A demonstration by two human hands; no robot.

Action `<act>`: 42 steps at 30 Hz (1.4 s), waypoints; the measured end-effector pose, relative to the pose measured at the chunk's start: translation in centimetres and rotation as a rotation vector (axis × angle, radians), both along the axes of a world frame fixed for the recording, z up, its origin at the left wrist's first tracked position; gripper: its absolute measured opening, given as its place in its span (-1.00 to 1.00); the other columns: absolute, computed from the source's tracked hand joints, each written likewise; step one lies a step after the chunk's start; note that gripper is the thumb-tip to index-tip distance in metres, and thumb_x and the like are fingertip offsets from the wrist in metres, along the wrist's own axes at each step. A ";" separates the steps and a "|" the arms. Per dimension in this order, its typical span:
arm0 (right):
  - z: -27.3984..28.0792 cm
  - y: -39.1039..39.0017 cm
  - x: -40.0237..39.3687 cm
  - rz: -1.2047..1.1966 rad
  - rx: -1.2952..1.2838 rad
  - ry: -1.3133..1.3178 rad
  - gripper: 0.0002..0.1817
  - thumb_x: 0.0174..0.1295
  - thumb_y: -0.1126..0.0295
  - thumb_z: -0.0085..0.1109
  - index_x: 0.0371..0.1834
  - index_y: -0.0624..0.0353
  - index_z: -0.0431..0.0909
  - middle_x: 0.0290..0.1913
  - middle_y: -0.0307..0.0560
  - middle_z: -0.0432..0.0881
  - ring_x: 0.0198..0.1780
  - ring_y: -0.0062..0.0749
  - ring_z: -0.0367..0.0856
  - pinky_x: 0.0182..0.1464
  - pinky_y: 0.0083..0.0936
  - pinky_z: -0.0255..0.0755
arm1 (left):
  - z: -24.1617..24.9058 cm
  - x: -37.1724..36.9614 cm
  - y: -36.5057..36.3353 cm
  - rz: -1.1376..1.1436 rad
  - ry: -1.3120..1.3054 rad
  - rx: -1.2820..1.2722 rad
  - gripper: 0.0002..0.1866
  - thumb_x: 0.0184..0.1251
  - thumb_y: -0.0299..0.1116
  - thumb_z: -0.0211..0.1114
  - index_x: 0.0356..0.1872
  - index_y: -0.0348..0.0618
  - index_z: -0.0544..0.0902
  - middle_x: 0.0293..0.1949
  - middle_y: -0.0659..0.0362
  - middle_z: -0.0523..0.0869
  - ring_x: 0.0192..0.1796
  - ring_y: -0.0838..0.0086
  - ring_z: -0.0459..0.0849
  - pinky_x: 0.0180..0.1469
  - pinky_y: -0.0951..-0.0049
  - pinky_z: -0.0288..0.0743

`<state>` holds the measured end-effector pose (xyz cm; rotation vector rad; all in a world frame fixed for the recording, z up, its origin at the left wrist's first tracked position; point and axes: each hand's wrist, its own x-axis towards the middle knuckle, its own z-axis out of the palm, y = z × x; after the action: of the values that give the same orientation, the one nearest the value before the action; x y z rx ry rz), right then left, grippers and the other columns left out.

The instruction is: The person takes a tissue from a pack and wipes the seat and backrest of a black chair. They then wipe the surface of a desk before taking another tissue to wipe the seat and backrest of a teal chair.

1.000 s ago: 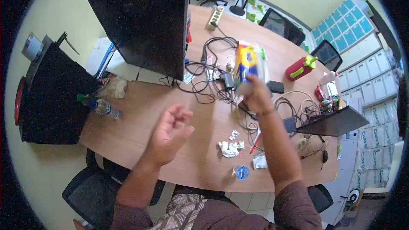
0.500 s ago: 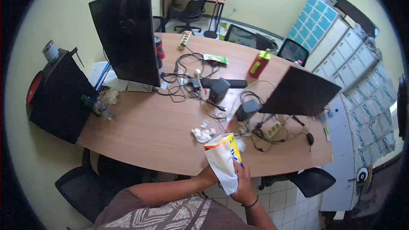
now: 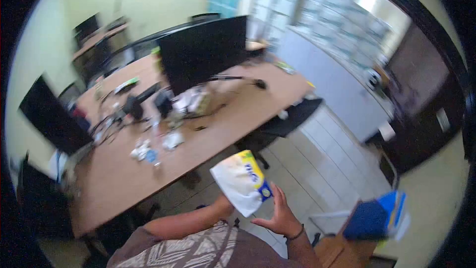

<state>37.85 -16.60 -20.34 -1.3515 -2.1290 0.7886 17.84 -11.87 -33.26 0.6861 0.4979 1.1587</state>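
Note:
A white, yellow and blue packet is held up in front of my body, beyond the near edge of the table. My left hand grips it from below on its left side, its fingers mostly behind the packet. My right hand is beside the packet's lower right corner, thumb and fingers spread, with nothing held in it. Crumpled white tissues and a clear plastic wrapper lie on the table.
A large monitor stands on the table, a second one at the left. Tangled cables and black adapters lie between them. A black chair is at the table's edge. Blue folders rest on a wooden surface at the lower right.
The view has swung right, bringing floor tiles and the blue folders into sight. My right hand has come off the packet and opened. My left hand still holds the packet.

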 end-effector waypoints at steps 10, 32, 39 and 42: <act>16.4 0.1 10.9 0.288 0.441 0.275 -0.32 0.09 0.38 0.51 0.30 0.21 0.42 0.15 0.17 0.62 -0.01 -0.14 0.69 -0.02 -0.24 0.54 | 1.5 9.3 4.6 -0.108 0.238 -0.149 -0.61 0.49 -0.23 0.24 0.24 -0.04 0.43 0.05 0.17 0.63 0.07 0.37 0.66 0.12 0.28 0.61; 22.5 24.8 26.8 0.107 1.046 0.411 -0.74 0.08 0.38 0.48 -0.13 -0.01 0.72 -0.17 -0.24 0.75 -0.37 -0.54 0.58 -0.43 -0.57 0.32 | 6.1 32.9 31.1 -0.259 0.342 -0.205 -0.60 0.48 -0.22 0.25 0.24 -0.05 0.43 0.04 0.18 0.60 0.07 0.36 0.65 0.11 0.26 0.60; 20.0 31.0 49.1 -0.249 1.195 0.494 0.02 0.09 -0.23 0.38 0.54 -0.08 0.10 0.47 0.15 0.28 0.02 -0.24 0.53 -0.09 -0.33 0.40 | 8.2 41.9 39.9 -0.122 0.365 -0.219 -0.60 0.47 -0.24 0.25 0.24 -0.05 0.43 0.05 0.18 0.60 0.08 0.37 0.65 0.11 0.26 0.60; 23.5 34.5 56.5 -0.319 1.253 0.432 0.01 0.11 -0.22 0.36 0.55 -0.06 0.09 0.48 0.17 0.27 0.04 -0.23 0.52 -0.07 -0.33 0.39 | 10.2 45.8 43.1 -0.020 0.368 -0.221 -0.60 0.47 -0.25 0.26 0.24 -0.06 0.43 0.05 0.18 0.60 0.08 0.37 0.64 0.11 0.26 0.60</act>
<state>94.40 17.87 3.19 -0.6721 -1.4638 -0.3710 63.62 31.26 -23.09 0.7113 0.9131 0.9426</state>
